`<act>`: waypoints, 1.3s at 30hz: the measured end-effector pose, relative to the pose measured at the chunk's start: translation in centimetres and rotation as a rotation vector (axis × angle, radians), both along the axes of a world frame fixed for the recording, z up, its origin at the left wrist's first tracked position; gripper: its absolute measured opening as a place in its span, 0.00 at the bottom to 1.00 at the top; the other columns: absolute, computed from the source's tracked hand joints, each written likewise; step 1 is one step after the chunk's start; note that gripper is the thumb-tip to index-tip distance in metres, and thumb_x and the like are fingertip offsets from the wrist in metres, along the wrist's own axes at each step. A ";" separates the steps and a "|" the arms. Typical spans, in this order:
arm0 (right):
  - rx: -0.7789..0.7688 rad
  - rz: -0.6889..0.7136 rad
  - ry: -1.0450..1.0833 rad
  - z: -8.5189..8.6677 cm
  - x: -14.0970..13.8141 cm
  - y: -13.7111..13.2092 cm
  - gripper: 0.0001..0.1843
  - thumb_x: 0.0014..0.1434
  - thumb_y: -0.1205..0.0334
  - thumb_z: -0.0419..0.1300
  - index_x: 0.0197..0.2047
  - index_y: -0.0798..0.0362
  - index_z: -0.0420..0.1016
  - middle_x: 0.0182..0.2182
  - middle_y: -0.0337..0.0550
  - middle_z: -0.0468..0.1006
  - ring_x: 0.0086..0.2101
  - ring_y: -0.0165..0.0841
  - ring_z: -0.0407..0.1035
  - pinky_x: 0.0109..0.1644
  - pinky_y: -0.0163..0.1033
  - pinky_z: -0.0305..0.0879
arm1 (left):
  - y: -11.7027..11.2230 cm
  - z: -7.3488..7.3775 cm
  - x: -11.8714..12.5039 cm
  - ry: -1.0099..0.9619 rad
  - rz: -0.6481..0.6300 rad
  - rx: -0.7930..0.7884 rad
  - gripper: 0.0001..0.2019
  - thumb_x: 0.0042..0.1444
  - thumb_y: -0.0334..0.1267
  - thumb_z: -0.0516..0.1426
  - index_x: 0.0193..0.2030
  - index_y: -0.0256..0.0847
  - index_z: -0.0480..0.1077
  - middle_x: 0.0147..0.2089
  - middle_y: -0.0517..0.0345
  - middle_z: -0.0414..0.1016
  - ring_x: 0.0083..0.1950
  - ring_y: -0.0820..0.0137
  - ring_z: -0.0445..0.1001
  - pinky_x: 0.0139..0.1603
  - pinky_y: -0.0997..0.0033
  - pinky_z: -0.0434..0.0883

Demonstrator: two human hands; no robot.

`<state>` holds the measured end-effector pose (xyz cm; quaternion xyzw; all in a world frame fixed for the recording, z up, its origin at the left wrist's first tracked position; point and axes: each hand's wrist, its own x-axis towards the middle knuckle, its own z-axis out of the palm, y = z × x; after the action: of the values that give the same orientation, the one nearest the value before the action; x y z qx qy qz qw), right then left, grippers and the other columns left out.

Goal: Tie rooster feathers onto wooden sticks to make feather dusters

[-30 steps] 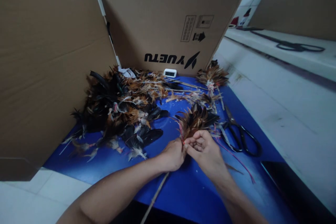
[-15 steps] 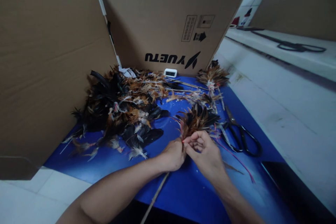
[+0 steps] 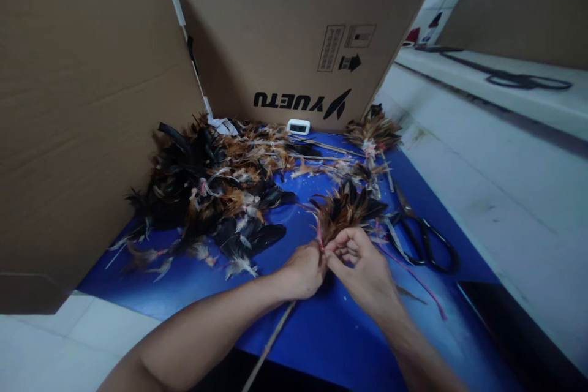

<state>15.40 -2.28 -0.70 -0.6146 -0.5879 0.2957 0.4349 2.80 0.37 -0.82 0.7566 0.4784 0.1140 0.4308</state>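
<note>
My left hand (image 3: 303, 269) is closed round a thin stick (image 3: 269, 346) just below a bunch of brown and black feathers (image 3: 342, 208) tied to its top. My right hand (image 3: 362, 269) is closed beside it, fingertips pinching at the base of the feathers where a pink string (image 3: 413, 275) is wound; the string trails off to the right over the blue mat (image 3: 331, 331). The stick runs down toward me between my forearms.
A heap of loose dark and brown feathers (image 3: 211, 190) lies at the left. Black scissors (image 3: 422, 236) lie to the right of my hands. A finished feather bunch (image 3: 372, 135), a small white device (image 3: 298, 127) and cardboard walls (image 3: 285, 37) stand behind.
My right hand has crept slightly forward and curled tighter at the base of the feathers. The left hand and stick stay almost still.
</note>
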 end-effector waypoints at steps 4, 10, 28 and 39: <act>-0.007 0.015 -0.055 0.0 0.1 -0.1 0.08 0.49 0.65 0.57 0.33 0.49 0.60 0.27 0.37 0.73 0.27 0.29 0.69 0.32 0.35 0.68 | 0.0 0.0 0.0 0.010 0.005 0.000 0.19 0.60 0.42 0.41 0.44 0.30 0.64 0.37 0.43 0.73 0.37 0.62 0.72 0.38 0.66 0.68; 0.013 0.004 -0.108 0.0 0.1 -0.2 0.08 0.51 0.64 0.56 0.34 0.49 0.60 0.27 0.37 0.73 0.26 0.29 0.69 0.31 0.35 0.68 | -0.1 0.5 -0.1 0.025 -0.004 -0.018 0.18 0.60 0.41 0.41 0.43 0.30 0.64 0.34 0.45 0.72 0.34 0.64 0.71 0.37 0.67 0.68; 0.162 0.124 -0.350 1.4 0.3 -0.5 0.07 0.54 0.67 0.53 0.33 0.50 0.71 0.31 0.41 0.73 0.31 0.32 0.68 0.36 0.38 0.67 | -0.1 0.6 -0.1 0.028 -0.021 0.020 0.18 0.60 0.39 0.42 0.46 0.28 0.64 0.39 0.42 0.72 0.39 0.62 0.72 0.42 0.65 0.68; 0.309 0.149 -0.403 1.3 0.1 -0.7 0.08 0.56 0.66 0.53 0.35 0.49 0.73 0.33 0.42 0.75 0.35 0.35 0.71 0.42 0.42 0.69 | 0.1 0.2 -0.1 0.028 -0.031 0.062 0.15 0.60 0.39 0.41 0.42 0.31 0.63 0.36 0.45 0.71 0.36 0.65 0.70 0.39 0.66 0.68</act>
<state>15.55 -2.97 0.65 -0.5425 -0.7445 0.1052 0.3747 2.67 0.42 -0.58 0.7785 0.4689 0.1117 0.4020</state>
